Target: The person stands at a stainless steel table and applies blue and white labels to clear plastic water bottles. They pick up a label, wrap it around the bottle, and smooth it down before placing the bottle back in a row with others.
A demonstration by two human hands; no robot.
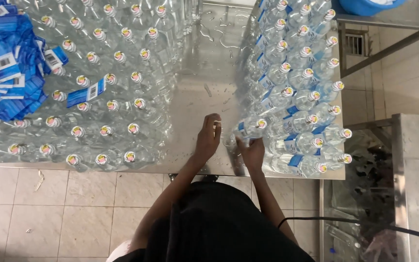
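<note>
Clear plastic bottle (249, 129) gripped by right hand (253, 153), seemingly; left hand (208, 138) open beside it.

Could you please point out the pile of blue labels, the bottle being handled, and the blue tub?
pile of blue labels (6, 68), head view, middle of the heap.
bottle (252, 127), head view, clear shoulder below the cap.
blue tub (364, 6), head view, its lower wall.
</note>
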